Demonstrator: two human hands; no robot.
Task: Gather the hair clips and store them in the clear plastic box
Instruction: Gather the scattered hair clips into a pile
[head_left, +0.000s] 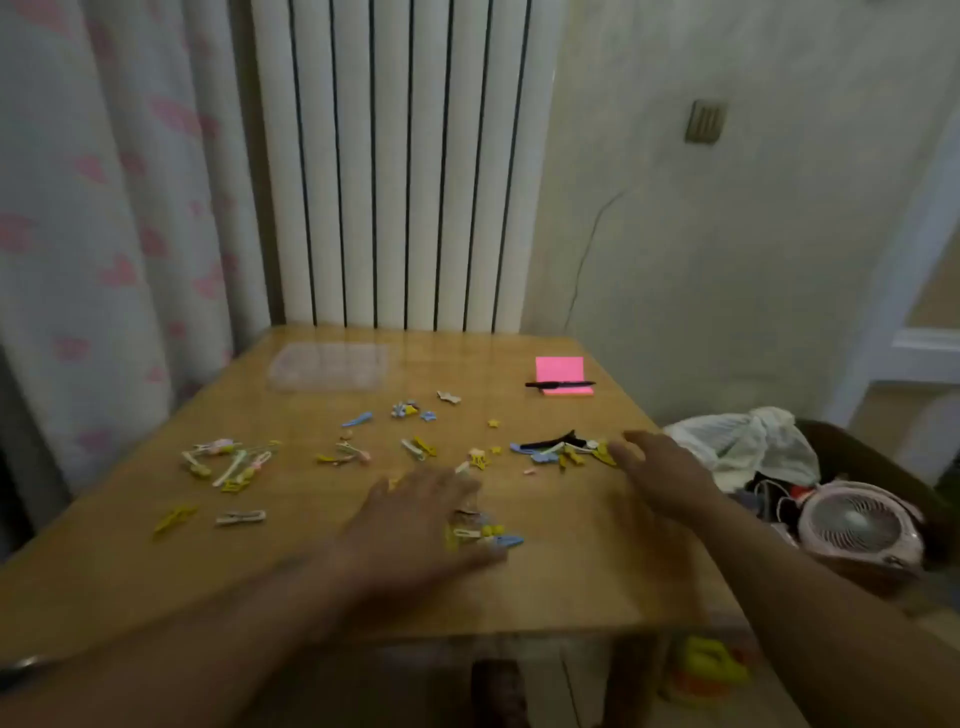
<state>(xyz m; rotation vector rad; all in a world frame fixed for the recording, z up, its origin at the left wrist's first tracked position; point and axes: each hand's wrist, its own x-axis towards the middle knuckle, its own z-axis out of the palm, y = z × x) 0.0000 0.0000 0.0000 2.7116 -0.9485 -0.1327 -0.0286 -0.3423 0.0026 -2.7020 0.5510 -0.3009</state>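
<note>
I saw hair clips (228, 462) scattered mid-table (571, 582), with the clear plastic box (327, 366) near the far left corner. Both hands were open, fingers straight: left hand (415, 519) beside a pile near the front edge, right hand (660, 473) by a cluster near the right edge. Pink notepad (558, 368) and black pen (558, 385) lay far right.

Pink sticky notes (561, 370) under black pen (559, 384), white radiator (400, 166), pink fan (857, 525)

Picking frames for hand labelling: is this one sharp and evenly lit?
Head view: dim, flat light; left hand and right hand smeared by motion blur; hair clips soft; clear plastic box faint against the table; wide-angle lens bows the picture edges.
</note>
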